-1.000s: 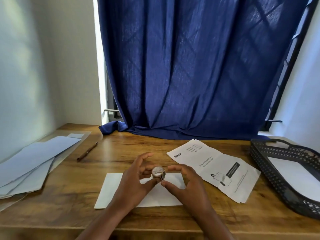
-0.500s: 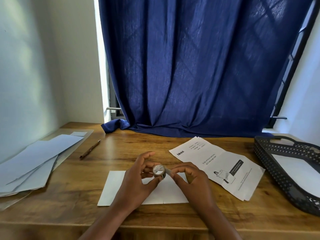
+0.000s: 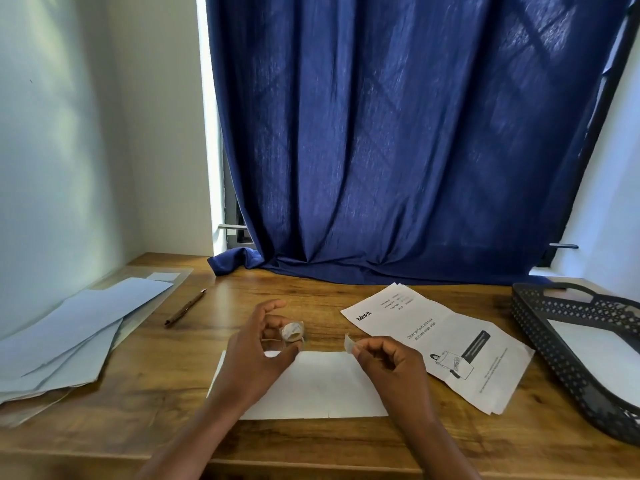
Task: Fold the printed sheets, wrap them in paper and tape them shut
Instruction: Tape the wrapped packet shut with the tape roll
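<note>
With one wrapped packet (image 3: 311,386) lying flat at the table's (image 3: 156,368) near edge, the left hand (image 3: 258,355) grips the tape roll (image 3: 292,331) and the right hand (image 3: 389,358) pinches a torn strip (image 3: 348,342), so taping seems underway while printed sheets (image 3: 440,344) remain unfolded toward the right.

At right of centre in the frame, the printed sheet (image 3: 440,344) bore the brand "blinkit" and a line reading "Order printouts and more all in one single order!"; its smaller print was illegible.
</note>
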`<action>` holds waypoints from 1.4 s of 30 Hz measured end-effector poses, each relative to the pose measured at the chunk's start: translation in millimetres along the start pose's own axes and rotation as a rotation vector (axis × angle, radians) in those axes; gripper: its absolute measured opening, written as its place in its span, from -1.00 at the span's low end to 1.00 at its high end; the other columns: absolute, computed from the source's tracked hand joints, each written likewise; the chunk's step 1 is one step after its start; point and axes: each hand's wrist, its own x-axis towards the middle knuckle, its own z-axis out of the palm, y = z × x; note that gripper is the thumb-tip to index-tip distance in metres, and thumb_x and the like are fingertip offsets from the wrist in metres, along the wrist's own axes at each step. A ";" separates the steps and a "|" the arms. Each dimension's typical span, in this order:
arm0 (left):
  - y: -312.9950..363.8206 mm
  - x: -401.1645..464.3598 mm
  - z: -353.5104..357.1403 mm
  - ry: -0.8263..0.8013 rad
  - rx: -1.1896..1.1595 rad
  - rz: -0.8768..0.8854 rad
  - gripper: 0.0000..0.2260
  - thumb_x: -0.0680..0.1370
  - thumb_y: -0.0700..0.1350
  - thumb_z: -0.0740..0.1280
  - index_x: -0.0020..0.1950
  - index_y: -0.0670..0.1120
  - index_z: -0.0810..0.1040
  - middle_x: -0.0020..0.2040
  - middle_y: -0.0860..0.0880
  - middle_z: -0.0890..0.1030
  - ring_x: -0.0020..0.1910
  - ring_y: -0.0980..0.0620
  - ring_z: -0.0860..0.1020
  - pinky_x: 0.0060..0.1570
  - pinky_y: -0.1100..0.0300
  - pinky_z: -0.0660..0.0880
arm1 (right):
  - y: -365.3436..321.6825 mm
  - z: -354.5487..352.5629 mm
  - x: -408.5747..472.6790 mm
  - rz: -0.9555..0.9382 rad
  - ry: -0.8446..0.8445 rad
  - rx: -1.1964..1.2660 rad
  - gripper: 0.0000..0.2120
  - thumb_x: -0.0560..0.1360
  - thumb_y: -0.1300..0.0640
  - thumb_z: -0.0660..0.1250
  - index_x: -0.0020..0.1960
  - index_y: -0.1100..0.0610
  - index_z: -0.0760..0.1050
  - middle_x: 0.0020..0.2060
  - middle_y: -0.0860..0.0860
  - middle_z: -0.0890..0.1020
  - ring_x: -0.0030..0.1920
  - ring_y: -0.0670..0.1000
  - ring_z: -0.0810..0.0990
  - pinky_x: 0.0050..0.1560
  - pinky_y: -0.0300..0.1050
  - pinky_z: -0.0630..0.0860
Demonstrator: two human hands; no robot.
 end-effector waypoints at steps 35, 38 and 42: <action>6.6 -4.9 18.1 -0.255 -0.115 0.143 -0.39 0.43 -0.14 0.62 0.41 0.07 0.46 0.06 0.07 0.68 0.07 -0.03 0.66 0.09 0.10 0.63 | -7.3 1.0 -1.4 0.006 -0.014 0.125 -0.92 0.51 0.06 0.47 -0.02 -0.08 0.71 -0.17 -0.22 0.73 -0.09 -0.16 0.67 -0.07 -0.29 0.59; 9.3 -6.6 22.9 -0.260 -0.115 0.136 -0.40 0.43 -0.15 0.62 0.40 0.07 0.47 0.07 0.10 0.69 0.08 -0.02 0.67 0.10 0.07 0.64 | -7.9 1.3 -2.0 -0.002 -0.013 0.089 -0.92 0.51 0.02 0.47 -0.02 -0.14 0.70 -0.14 -0.31 0.71 -0.05 -0.23 0.66 -0.04 -0.36 0.54; 9.9 -7.9 22.2 -0.224 -0.108 0.136 -0.42 0.44 -0.15 0.62 0.39 0.05 0.48 0.13 0.10 0.69 0.11 0.00 0.67 0.11 0.09 0.64 | -10.9 2.3 -6.1 -0.017 -0.049 0.059 -0.93 0.51 -0.01 0.46 -0.05 -0.17 0.69 -0.14 -0.35 0.69 -0.03 -0.27 0.62 -0.12 -0.38 0.52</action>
